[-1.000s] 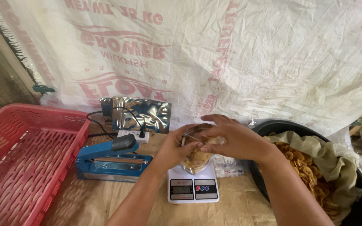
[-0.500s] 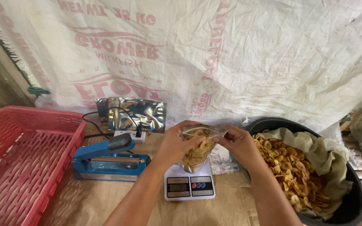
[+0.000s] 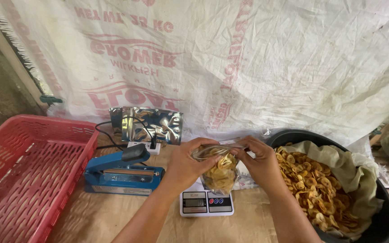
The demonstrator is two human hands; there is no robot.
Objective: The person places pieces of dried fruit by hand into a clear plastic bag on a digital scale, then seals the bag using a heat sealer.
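**Both hands pinched the mouth of a chip pouch above the scale**

Head view: I saw the clear pouch of banana chips (image 3: pixel 219 173) held between my two hands, hanging with its long axis upright, mouth at the top and belly down. My left hand (image 3: pixel 189 163) pinched the left end of the mouth, thumb and fingers pressed together on the film; my right hand (image 3: pixel 260 164) pinched the right end the same way. The mouth ran left to right between the fingertips, so the pouch lay directly inward from each hand, and neither hand was clearly nearer. Its bottom hung just over the back edge of the small white digital scale (image 3: pixel 206 202); I could not tell whether it touched the platform.

The pouch looked transparent and soft, about half to two-thirds full of pale yellow round chips, its upper film creased and glinting.

Around it, on the brown paper-covered table (image 3: pixel 113 216): a blue heat sealer (image 3: pixel 122 173) to the left of the scale, shiny foil pouches (image 3: pixel 151 123) propped behind it, a red plastic crate (image 3: pixel 21 171) at the left edge, and a black tub of loose chips (image 3: pixel 386 211) lined with cloth at the right edge.
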